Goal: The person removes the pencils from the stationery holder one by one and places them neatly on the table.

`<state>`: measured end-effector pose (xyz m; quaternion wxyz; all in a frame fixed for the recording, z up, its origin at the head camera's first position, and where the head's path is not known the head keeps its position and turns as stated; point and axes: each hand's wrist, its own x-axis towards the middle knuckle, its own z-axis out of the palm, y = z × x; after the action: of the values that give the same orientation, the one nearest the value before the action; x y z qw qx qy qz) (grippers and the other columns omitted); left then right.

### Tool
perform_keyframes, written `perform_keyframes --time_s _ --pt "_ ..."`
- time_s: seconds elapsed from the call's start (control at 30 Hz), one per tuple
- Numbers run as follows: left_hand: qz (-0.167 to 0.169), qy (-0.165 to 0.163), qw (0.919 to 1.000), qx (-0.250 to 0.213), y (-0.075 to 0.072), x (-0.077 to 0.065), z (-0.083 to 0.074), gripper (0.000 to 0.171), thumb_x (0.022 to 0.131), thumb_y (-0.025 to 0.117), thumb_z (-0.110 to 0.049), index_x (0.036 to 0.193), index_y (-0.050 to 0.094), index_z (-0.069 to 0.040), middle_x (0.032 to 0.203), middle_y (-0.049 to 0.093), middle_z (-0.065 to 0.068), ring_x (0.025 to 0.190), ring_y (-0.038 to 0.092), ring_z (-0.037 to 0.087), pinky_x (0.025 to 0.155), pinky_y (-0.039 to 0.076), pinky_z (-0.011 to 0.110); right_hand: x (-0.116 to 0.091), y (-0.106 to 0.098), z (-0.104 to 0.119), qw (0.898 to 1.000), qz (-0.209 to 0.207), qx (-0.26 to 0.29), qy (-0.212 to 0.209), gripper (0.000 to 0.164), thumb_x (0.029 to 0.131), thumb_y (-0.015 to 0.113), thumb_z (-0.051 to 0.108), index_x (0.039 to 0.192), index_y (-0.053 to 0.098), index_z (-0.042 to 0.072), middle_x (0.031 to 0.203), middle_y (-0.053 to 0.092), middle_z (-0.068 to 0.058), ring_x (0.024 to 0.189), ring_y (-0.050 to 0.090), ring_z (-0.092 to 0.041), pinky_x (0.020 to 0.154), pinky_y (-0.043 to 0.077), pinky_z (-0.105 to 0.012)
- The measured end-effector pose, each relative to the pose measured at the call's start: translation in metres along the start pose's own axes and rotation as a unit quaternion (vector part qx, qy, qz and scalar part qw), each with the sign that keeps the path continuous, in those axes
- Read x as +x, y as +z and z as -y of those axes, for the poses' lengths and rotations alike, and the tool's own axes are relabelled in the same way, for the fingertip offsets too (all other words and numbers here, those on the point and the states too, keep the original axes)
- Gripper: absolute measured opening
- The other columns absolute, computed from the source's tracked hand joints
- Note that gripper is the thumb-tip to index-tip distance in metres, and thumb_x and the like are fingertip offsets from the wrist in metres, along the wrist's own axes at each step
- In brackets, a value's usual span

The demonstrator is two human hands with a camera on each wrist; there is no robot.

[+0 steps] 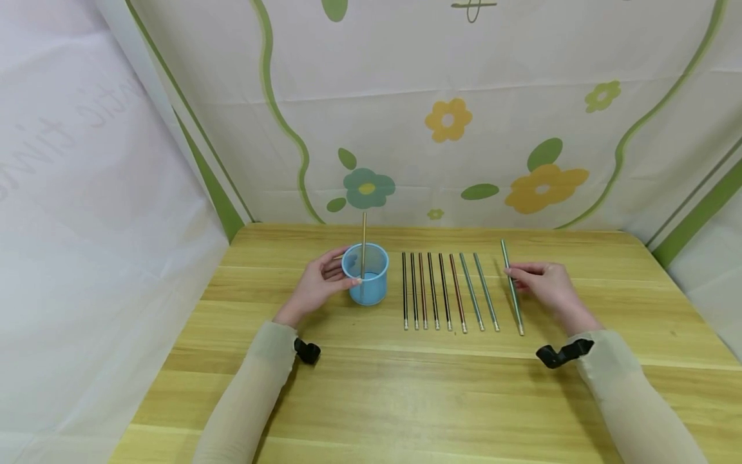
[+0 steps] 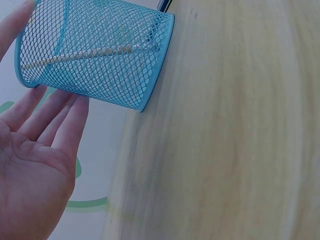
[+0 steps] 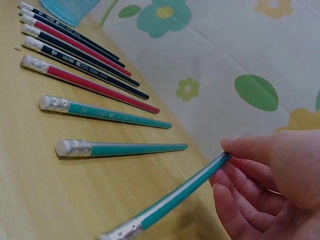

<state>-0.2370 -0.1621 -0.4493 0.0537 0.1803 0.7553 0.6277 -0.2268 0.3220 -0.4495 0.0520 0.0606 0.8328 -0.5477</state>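
Observation:
My left hand (image 1: 315, 283) holds a light blue mesh pencil cup (image 1: 371, 293) from its left side, thumb at the near rim and fingers around the far side. The cup stands upright on the table, and one gold-coloured pencil (image 1: 364, 233) leans in it, rising well above the rim. In the left wrist view that pencil shows through the mesh. On the right, my right hand (image 1: 547, 283) pinches a green pencil (image 3: 180, 192) between thumb and fingers near its eraserless end. Its silver ferrule and eraser point toward me.
Between the cup and my right hand lies a row of pencils, erasers toward me: several black pencils (image 1: 431, 290), two red ones (image 3: 100, 90) and two green ones (image 3: 135, 149). The wooden table (image 1: 406, 399) ends at a white flowered cloth (image 1: 394, 129) behind.

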Motion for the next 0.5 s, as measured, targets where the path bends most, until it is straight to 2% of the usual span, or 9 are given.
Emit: perform_keyframes --time_s 0.23,0.5 --pt "-0.003 -0.005 1.0000 -0.002 0.000 0.000 -0.001 0.071 0.088 0.083 -0.014 0.150 0.050 -0.013 0.139 0.060 0.016 0.127 0.057 0.031 0.105 0.048 0.038 0.004 0.006 -0.001 1.000 -0.012 -0.016 -0.003 0.060 0.095 0.075 0.038 0.131 0.064 -0.009 0.111 0.071 -0.012 0.081 0.068 -0.007 0.075 0.060 -0.026" --pt "-0.001 -0.012 0.9999 -0.004 0.001 -0.001 -0.004 0.073 0.090 0.080 -0.006 0.153 0.043 -0.006 0.142 0.055 0.023 0.131 0.052 0.038 0.109 0.044 0.046 0.004 0.013 0.002 0.998 -0.027 -0.063 -0.002 0.049 0.097 0.073 0.031 0.128 0.067 -0.006 0.101 0.073 -0.013 0.074 0.067 -0.008 0.068 0.060 -0.026"
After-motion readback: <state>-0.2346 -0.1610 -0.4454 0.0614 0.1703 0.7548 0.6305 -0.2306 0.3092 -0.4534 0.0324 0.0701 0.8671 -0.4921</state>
